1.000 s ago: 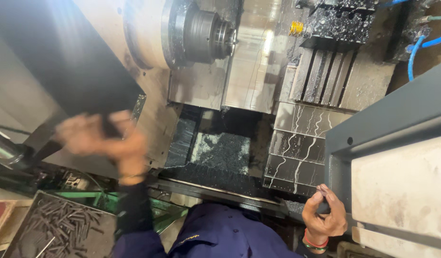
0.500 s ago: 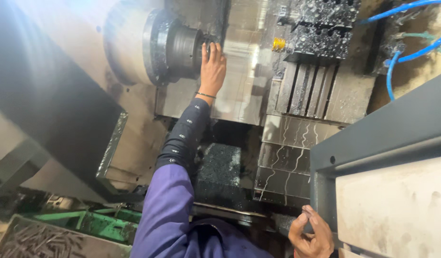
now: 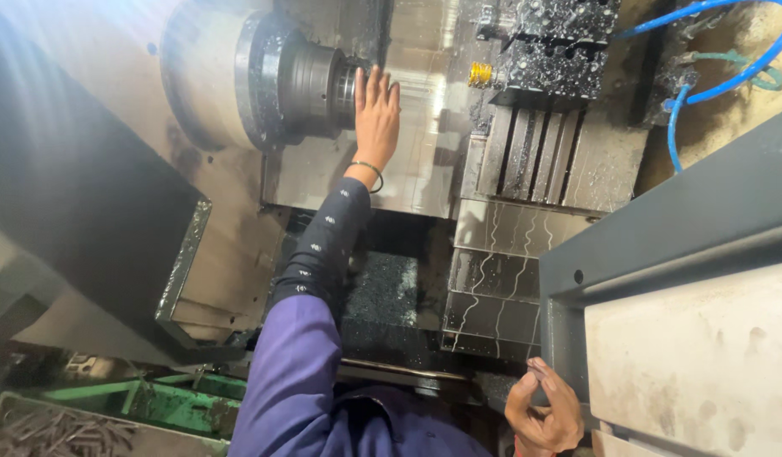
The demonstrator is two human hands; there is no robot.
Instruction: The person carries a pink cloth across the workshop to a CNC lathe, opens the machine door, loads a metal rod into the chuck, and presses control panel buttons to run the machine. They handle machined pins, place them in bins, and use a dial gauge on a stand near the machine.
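Note:
My left hand [image 3: 375,114] is stretched far into a metal-cutting lathe. Its fingers lie straight against the front of the round steel chuck [image 3: 310,80]; only the back of the hand shows, so anything under the palm is hidden. A thin bangle sits on the wrist above a dark patterned sleeve. My right hand [image 3: 543,410] is low at the right, fingers curled, touching the bottom corner of the grey sliding door [image 3: 662,237]. Nothing is visible inside it.
A dark tool turret [image 3: 556,46] with a yellow fitting [image 3: 481,74] stands right of the chuck. Ribbed way covers [image 3: 526,169] step down below it to a chip-filled pit [image 3: 382,292]. Blue hoses [image 3: 674,110] hang top right. A tray of metal rods [image 3: 44,427] sits bottom left.
My left hand rose from the lower left, outside the machine, up to the chuck face and now rests there. The right hand stayed at the door's lower corner.

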